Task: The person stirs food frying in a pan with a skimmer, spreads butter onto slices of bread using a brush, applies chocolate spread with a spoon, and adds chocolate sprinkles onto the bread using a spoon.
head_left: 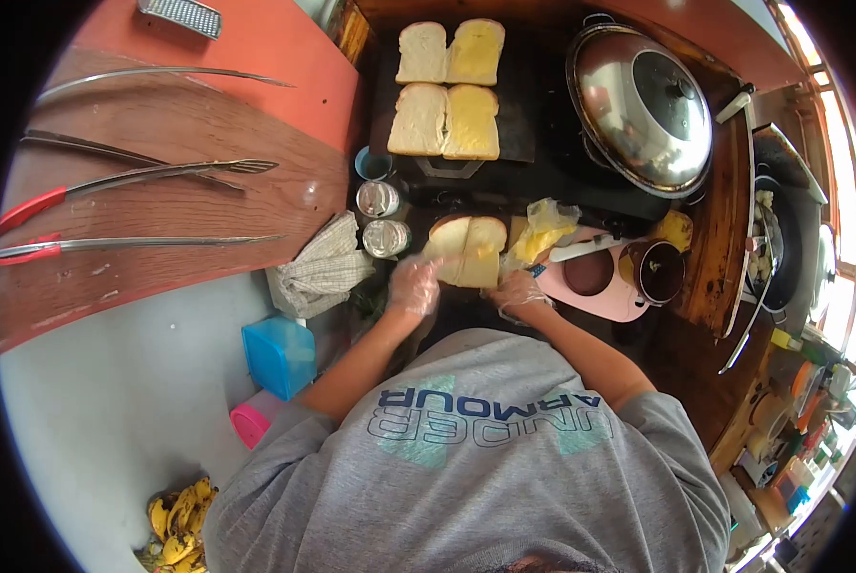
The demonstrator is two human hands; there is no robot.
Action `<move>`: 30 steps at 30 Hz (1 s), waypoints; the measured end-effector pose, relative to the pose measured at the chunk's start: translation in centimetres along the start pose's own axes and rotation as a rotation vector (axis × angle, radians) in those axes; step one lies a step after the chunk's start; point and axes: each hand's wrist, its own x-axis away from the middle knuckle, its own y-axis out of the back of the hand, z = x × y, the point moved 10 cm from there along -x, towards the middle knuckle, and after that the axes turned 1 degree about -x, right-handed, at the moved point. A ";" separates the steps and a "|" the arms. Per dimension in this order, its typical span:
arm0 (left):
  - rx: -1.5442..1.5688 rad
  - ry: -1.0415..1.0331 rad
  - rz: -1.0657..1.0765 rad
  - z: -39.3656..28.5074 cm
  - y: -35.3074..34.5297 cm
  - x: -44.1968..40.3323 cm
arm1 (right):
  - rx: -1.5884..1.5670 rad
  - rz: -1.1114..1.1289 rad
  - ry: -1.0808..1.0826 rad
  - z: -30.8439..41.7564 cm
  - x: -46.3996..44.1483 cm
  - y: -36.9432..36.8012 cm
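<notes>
Two joined slices of bread (466, 250) lie in front of me, with a little yellow spread on the right slice. At their left edge is my left hand (413, 286), in a clear plastic glove; its fingers are smeared by motion. My right hand (520, 292), also gloved, is at the lower right corner of the bread with its fingers curled closed. What they hold, if anything, is hidden. Just beyond it sits an opened plastic wrapper with yellow spread (545, 229). Several bread slices (445, 119) lie on the dark griddle (518, 119), the right-hand ones coated yellow.
A lidded pan (643, 105) stands at the back right. A pink board (604, 298) bears a white-handled knife (585, 248) and a dark pot (657, 271). Two cans (382, 218) and a checked cloth (325, 267) are at left, near tongs (141, 181) on a wooden surface.
</notes>
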 end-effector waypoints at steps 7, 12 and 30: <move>-0.091 -0.059 0.051 0.2 -2.5 -1.3 | -0.262 -0.213 -0.215 -4.1 -0.5 -1.2; 0.026 -0.112 -0.087 -0.6 0.9 -2.3 | -0.265 -0.162 -0.229 -3.3 0.4 -0.1; 0.303 0.037 -0.243 2.7 -2.6 -1.3 | -0.426 -0.001 -0.506 -5.1 0.6 -2.6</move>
